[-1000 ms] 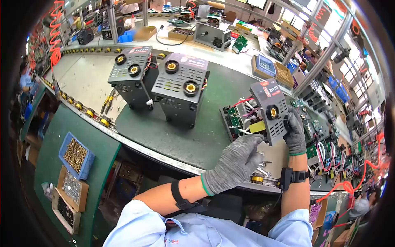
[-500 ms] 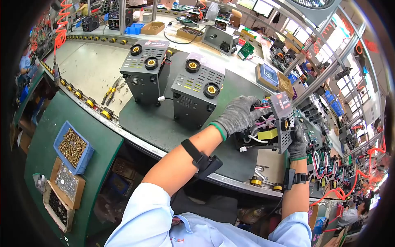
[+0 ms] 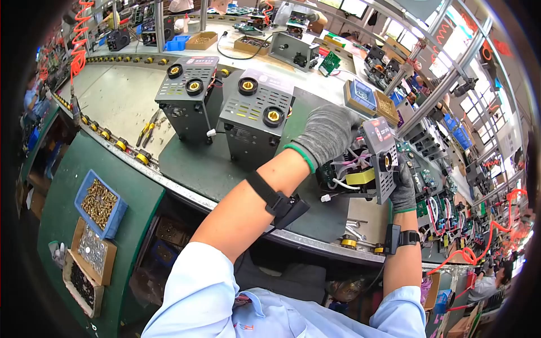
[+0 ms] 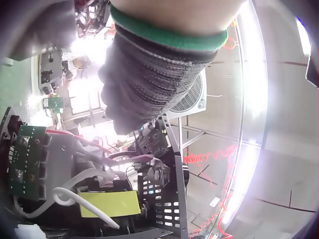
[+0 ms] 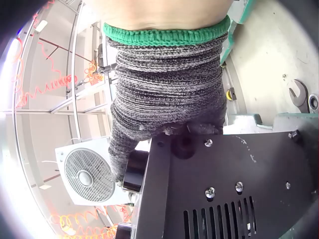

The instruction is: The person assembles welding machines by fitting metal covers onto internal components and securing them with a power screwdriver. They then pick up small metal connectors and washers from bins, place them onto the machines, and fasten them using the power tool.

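While the open unit (image 3: 349, 168) is held over the right end of the green mat (image 3: 324, 217) on the worktop (image 3: 110, 93), its slotted panel (image 3: 385, 188) is gripped round the edge by the right hand (image 3: 403, 194). The left hand (image 3: 332, 132) is placed near the panel's upper end; its fingertips are hidden, so whether anything is pinched cannot be told. Probably the inner wires (image 4: 94, 155) are being arranged behind the panel. For the next move, the panel should be kept steady, and the white connector (image 3: 326, 198) should not be trapped.
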The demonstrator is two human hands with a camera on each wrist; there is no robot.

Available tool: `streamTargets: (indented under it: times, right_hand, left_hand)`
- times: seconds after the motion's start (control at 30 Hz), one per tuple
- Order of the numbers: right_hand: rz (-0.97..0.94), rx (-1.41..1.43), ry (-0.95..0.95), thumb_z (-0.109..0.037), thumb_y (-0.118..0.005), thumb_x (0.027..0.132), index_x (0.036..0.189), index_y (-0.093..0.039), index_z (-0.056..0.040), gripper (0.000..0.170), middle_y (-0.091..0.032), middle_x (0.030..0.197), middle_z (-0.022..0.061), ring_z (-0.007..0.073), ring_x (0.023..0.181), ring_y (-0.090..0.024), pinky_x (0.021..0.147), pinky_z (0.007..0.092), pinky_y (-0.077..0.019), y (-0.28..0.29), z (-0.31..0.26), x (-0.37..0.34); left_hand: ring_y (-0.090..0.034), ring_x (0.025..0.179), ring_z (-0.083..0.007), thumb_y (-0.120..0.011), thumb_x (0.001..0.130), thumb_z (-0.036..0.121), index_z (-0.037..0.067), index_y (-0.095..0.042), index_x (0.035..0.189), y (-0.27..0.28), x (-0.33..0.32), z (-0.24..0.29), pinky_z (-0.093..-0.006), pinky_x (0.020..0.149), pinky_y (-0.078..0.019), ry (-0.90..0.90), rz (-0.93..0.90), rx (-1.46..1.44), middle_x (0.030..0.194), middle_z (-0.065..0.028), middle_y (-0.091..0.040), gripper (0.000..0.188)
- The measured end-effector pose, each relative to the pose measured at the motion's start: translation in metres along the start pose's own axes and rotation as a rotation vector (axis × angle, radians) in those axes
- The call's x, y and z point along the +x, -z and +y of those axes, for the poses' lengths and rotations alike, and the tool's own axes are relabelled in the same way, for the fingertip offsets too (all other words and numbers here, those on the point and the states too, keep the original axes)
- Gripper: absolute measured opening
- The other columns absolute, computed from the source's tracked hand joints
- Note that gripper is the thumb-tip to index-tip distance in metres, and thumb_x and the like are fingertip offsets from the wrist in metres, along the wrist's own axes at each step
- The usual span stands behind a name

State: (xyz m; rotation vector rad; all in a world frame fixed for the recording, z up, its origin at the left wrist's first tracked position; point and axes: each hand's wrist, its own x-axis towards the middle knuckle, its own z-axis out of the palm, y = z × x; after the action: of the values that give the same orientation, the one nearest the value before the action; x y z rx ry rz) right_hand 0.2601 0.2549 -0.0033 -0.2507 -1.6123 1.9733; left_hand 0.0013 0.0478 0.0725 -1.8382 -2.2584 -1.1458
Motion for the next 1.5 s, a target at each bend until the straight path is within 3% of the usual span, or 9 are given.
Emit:
streamTargets:
  times: [0.07, 0.23, 0.3, 0.47, 0.63, 0.87, 1.07, 1.3, 1.5]
  right_hand:
    - [0.016, 0.010, -0.018, -0.048, -0.074, 0.093, 0.141, -0.054, -0.0057, 0.067, -0.067, 0.126, 0.0078, 0.0212, 0.114, -0.067, 0.098, 0.0392, -0.0551, -0.001, 0.001, 0.003]
    - [-0.045, 0.039, -0.023, -0.046, -0.073, 0.095, 0.146, -0.054, -0.0094, 0.066, -0.067, 0.133, 0.0058, 0.0189, 0.115, -0.066, 0.101, 0.0365, -0.0547, -0.005, -0.001, 0.004]
    - [-0.027, 0.033, -0.009, -0.045, -0.072, 0.095, 0.146, -0.055, -0.0113, 0.063, -0.067, 0.133, 0.0040, 0.0174, 0.112, -0.067, 0.098, 0.0351, -0.0569, -0.005, 0.001, 0.004]
    - [0.027, 0.084, -0.022, -0.041, -0.068, 0.100, 0.140, -0.058, -0.0100, 0.052, -0.071, 0.123, 0.0024, 0.0158, 0.099, -0.072, 0.085, 0.0314, -0.0618, -0.009, 0.002, 0.005]
    - [0.045, 0.069, -0.025, -0.040, -0.071, 0.098, 0.136, -0.059, -0.0074, 0.052, -0.068, 0.123, 0.0048, 0.0185, 0.110, -0.067, 0.096, 0.0370, -0.0550, -0.003, 0.005, 0.004]
    - [-0.055, 0.122, -0.020, -0.041, -0.076, 0.093, 0.140, -0.059, -0.0083, 0.060, -0.070, 0.127, 0.0048, 0.0188, 0.106, -0.071, 0.092, 0.0350, -0.0606, -0.008, 0.002, 0.012]
    - [-0.039, 0.105, -0.033, -0.042, -0.076, 0.093, 0.136, -0.058, -0.0064, 0.059, -0.069, 0.125, 0.0068, 0.0210, 0.112, -0.068, 0.099, 0.0390, -0.0572, -0.015, 0.000, 0.008]
    - [-0.099, 0.166, -0.019, -0.039, -0.076, 0.094, 0.137, -0.061, -0.0076, 0.055, -0.070, 0.127, 0.0054, 0.0203, 0.113, -0.069, 0.099, 0.0376, -0.0576, -0.022, -0.003, 0.009]
    - [-0.096, 0.108, -0.019, -0.045, -0.073, 0.094, 0.139, -0.058, -0.0058, 0.062, -0.068, 0.129, 0.0070, 0.0215, 0.116, -0.066, 0.101, 0.0386, -0.0542, -0.025, -0.002, 0.011]
  left_hand:
    - [-0.071, 0.085, -0.0364, -0.072, 0.087, 0.022, 0.016, -0.078, 0.110, -0.010, 0.007, -0.005, -0.0486, 0.081, -0.0561, -0.141, 0.250, 0.098, 0.090, -0.0170, -0.073, 0.025]
    - [-0.072, 0.085, -0.0360, -0.075, 0.087, 0.025, 0.009, -0.077, 0.108, -0.020, 0.030, -0.022, -0.0464, 0.080, -0.0569, -0.270, 0.385, -0.016, 0.089, -0.0178, -0.073, 0.026]
    - [-0.073, 0.089, -0.0344, -0.077, 0.086, 0.027, 0.009, -0.077, 0.109, -0.021, 0.044, -0.029, -0.0418, 0.083, -0.0578, -0.210, 0.226, -0.309, 0.093, -0.0185, -0.075, 0.029]
    - [-0.074, 0.094, -0.0318, -0.075, 0.090, 0.029, 0.015, -0.076, 0.121, -0.025, 0.066, -0.019, -0.0417, 0.093, -0.0557, -0.060, -0.132, -0.018, 0.106, -0.0184, -0.076, 0.034]
    - [-0.072, 0.098, -0.0326, -0.069, 0.092, 0.028, 0.011, -0.076, 0.120, -0.044, 0.063, -0.047, -0.0412, 0.096, -0.0547, -0.001, -0.098, -0.348, 0.107, -0.0201, -0.076, 0.033]
    - [-0.073, 0.089, -0.0325, -0.065, 0.092, 0.021, 0.004, -0.073, 0.117, -0.019, -0.013, -0.019, -0.0400, 0.087, -0.0573, 0.187, 0.473, -0.232, 0.097, -0.0184, -0.076, 0.031]
    - [-0.074, 0.089, -0.0314, -0.076, 0.087, 0.035, 0.004, -0.072, 0.122, 0.024, -0.059, 0.015, -0.0381, 0.084, -0.0574, 0.274, -0.022, -0.550, 0.097, -0.0184, -0.075, 0.047]
    - [-0.067, 0.109, -0.0405, -0.073, 0.089, 0.033, 0.007, -0.065, 0.135, -0.012, -0.035, -0.008, -0.0450, 0.098, -0.0529, -0.081, 0.062, -0.252, 0.111, -0.0237, -0.070, 0.054]
    - [-0.070, 0.101, -0.0329, -0.071, 0.092, 0.027, 0.004, -0.075, 0.114, 0.000, -0.012, -0.019, -0.0427, 0.093, -0.0543, -0.094, -0.048, -0.162, 0.100, -0.0212, -0.073, 0.032]
